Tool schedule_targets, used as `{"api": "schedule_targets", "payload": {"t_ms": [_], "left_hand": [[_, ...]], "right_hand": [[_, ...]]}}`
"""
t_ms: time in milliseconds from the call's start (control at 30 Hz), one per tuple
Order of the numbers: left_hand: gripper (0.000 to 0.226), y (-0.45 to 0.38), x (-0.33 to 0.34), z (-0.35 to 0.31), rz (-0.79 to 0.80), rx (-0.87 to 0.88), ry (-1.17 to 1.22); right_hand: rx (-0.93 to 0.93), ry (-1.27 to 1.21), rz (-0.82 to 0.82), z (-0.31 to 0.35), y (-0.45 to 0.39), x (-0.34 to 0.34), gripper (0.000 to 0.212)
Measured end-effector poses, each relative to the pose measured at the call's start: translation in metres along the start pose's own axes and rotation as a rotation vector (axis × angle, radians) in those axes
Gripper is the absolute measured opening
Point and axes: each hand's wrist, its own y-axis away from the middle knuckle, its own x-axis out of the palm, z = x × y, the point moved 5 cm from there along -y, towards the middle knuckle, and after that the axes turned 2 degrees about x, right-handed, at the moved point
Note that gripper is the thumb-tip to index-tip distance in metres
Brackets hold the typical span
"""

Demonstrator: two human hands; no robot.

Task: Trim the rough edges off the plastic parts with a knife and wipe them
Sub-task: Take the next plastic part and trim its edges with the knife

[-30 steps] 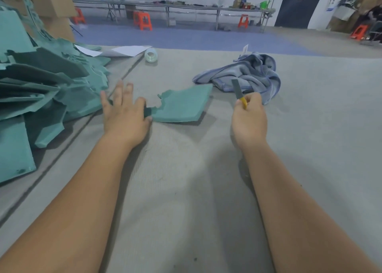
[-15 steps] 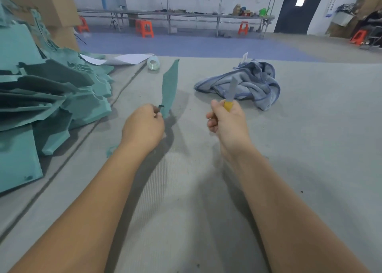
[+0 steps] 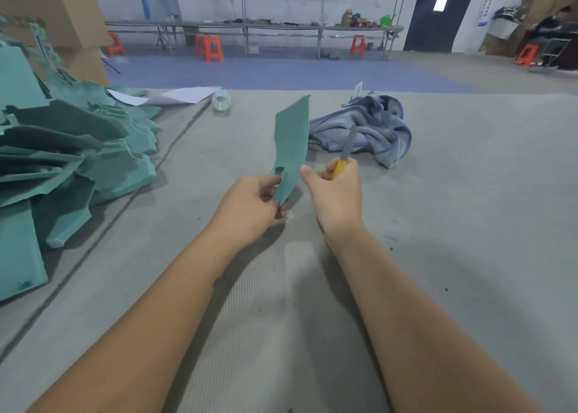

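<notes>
Trim step imo: left hand [image 3: 250, 206] pinches the green part [image 3: 289, 150] upright above the table's [image 3: 469, 225] middle, right hand [image 3: 336, 194] fisted round the knife [image 3: 342, 159] w/ blade up, next needs blade laid on the part's rough edge.

A tape roll [image 3: 221, 100] lies beside white paper sheets [image 3: 187, 95].
</notes>
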Motion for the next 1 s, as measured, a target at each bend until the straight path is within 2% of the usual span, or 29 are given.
{"api": "schedule_targets", "payload": {"t_ms": [100, 200, 267, 367, 400, 467, 533, 633, 733, 800, 867, 1000], "left_hand": [[0.047, -0.001, 0.003, 0.002, -0.023, 0.061, -0.188], [0.053, 0.000, 0.003, 0.002, -0.024, 0.082, -0.238], [0.049, -0.001, 0.000, 0.001, -0.007, 0.048, -0.305], [0.016, 0.002, -0.004, 0.000, 0.167, -0.041, -0.394], [0.012, 0.004, -0.007, -0.002, 0.212, -0.041, -0.478], [0.025, 0.007, -0.016, -0.001, 0.274, -0.071, -0.603], [0.032, 0.009, -0.020, 0.000, 0.316, -0.095, -0.568], [0.035, 0.002, -0.024, -0.006, 0.150, 0.087, -0.693], [0.037, 0.000, -0.024, -0.001, 0.015, 0.105, -0.521], [0.039, 0.000, -0.024, 0.006, -0.034, 0.058, -0.371], [0.040, -0.001, -0.025, 0.011, -0.057, 0.001, -0.231], [0.039, -0.002, -0.027, 0.014, -0.082, -0.098, 0.039]], "right_hand": [[0.000, -0.001, 0.025, -0.001, -0.001, 0.002, 0.031], [-0.016, 0.006, -0.005, -0.001, -0.002, -0.001, 0.030], [-0.012, 0.003, -0.030, -0.002, -0.002, -0.003, 0.031], [-0.014, 0.020, -0.055, -0.003, -0.002, -0.003, 0.032], [-0.009, 0.023, -0.068, -0.004, -0.004, -0.004, 0.033], [0.024, 0.016, -0.109, -0.006, -0.008, -0.010, 0.034], [0.065, 0.017, -0.160, -0.009, -0.012, -0.019, 0.033], [0.121, -0.013, -0.140, -0.014, -0.017, -0.023, 0.026], [0.145, -0.140, -0.013, -0.010, -0.015, -0.017, 0.017], [0.150, -0.231, 0.106, -0.006, -0.013, -0.011, 0.037], [0.133, -0.202, 0.218, -0.003, -0.009, -0.003, 0.054], [0.093, -0.134, 0.412, -0.001, 0.005, 0.012, 0.034]]}}
